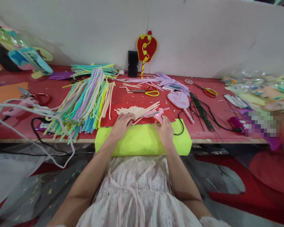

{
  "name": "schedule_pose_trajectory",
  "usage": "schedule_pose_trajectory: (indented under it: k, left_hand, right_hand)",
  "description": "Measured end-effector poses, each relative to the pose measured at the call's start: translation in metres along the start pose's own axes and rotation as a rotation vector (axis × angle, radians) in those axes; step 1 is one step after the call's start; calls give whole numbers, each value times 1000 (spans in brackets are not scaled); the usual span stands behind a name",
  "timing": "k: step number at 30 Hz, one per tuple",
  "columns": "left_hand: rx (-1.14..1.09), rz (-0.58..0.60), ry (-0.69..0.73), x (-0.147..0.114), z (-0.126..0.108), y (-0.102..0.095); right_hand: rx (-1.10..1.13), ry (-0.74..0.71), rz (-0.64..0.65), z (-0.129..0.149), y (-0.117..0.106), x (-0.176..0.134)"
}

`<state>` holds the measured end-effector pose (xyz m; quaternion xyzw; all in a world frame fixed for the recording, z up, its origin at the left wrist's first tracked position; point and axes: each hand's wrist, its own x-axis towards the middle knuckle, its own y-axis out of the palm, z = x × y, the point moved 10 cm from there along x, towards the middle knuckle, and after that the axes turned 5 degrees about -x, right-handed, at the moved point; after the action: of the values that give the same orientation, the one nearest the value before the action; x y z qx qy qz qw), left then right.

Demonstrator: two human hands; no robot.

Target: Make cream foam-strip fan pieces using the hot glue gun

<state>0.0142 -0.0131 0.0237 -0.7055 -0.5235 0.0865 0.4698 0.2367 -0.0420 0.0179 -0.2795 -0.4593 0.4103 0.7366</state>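
Observation:
My left hand [122,123] rests at the near edge of a fan-shaped row of cream pipe cleaners [132,111], its fingers curled together on them. My right hand [165,126] grips a pink hot glue gun [159,116] by its handle, with a small light glowing on its body. The gun's nozzle points left over the cream row, towards my left fingers. Under both lies a red sheet [113,121], and a bright yellow-green sheet [142,142] hangs over the table's front edge beneath my wrists. My left fingertips are partly hidden.
A large pile of pastel pipe cleaners [85,97] lies left. Yellow-handled pliers [145,91], a lilac fan-shaped piece [179,100] and dark green wires [201,113] surround the work. A phone [133,64] and a red fan [147,47] lean on the wall. White cable [38,110] loops left.

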Motion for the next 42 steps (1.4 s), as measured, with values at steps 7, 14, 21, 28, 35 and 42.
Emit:
schedule_pose_trajectory:
  k: [7, 14, 21, 28, 35, 42]
  left_hand:
    - [-5, 6, -5, 0, 0, 1]
    - [2, 18, -16, 1, 0, 1]
    - [0, 13, -9, 0, 0, 1]
    - [-10, 9, -5, 1, 1, 1]
    - [-15, -1, -5, 0, -1, -1]
    - [-19, 2, -30, 0, 3, 2]
  right_hand:
    - [-24, 27, -4, -6, 0, -1]
    - [-29, 55, -8, -9, -2, 0]
    - [-40, 55, -13, -12, -2, -1]
    - [-68, 80, -26, -13, -4, -1]
    - [-87, 97, -44, -15, -8, -1]
    - [-88, 139, -44, -23, -6, 0]
